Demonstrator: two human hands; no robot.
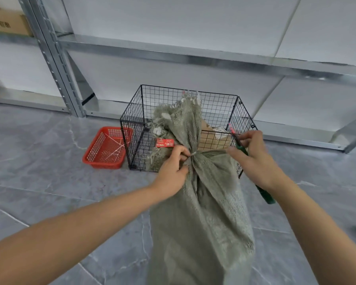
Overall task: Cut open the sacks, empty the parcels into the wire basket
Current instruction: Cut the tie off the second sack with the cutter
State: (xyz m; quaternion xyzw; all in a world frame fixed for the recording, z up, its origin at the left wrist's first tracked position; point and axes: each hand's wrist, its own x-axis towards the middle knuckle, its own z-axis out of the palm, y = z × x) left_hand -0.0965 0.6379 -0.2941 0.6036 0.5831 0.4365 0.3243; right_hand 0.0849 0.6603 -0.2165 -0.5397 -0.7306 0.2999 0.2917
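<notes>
Head view, left to right. Red plastic basket sits on the floor, touching the left side of the wire basket.

Left hand has thumb and forefinger pinching the tie at the neck of the sack, other fingers curled against the cloth. The sack stands upright on the near side of the wire basket, its neck still cinched and a red tag hanging from it.

Brown parcels already lie in the wire basket, far right.

Right hand has its fingers curled round a green-handled cutter, just right of the neck.

Step looks like: opening this sack. Next move: get the blade onto the tie while the left hand keeps it taut and clear of the edge.
</notes>
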